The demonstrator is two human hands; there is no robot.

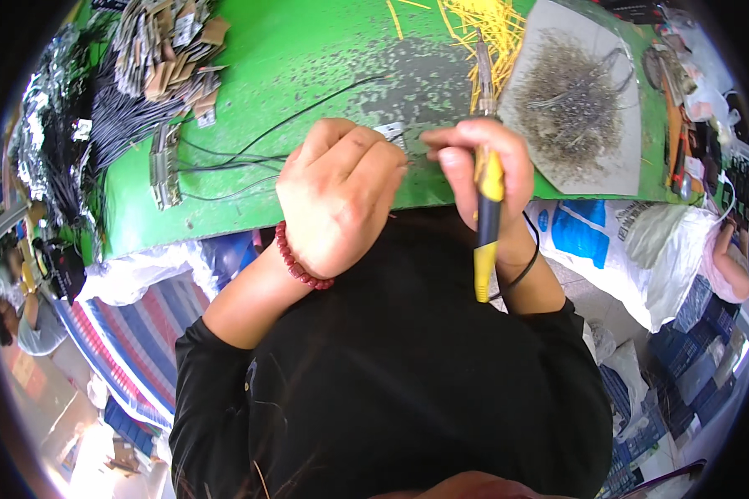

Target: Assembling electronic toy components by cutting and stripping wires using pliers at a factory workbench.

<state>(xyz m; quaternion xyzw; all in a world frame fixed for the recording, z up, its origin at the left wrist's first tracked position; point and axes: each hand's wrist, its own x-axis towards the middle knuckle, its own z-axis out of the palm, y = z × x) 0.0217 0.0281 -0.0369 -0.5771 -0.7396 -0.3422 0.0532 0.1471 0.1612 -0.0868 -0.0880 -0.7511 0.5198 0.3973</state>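
Observation:
My left hand, with a red bead bracelet at the wrist, is closed, its fingers curled at the near part of the green table. A small silvery piece sticks out beyond its fingertips; the hand hides most of it. Thin black cables run from beside this hand to a stack of flat metal-coloured pieces. My right hand grips a soldering iron with a yellow and black handle, its metal shaft pointing away from me. The index finger and thumb reach toward the left hand, a small gap apart from it.
A heap of yellow sticks lies beyond the iron. Beside it rests a grey board covered with dark wire scraps. Bundled black cables with flat ends fill the far left. A white sack hangs at the right table edge.

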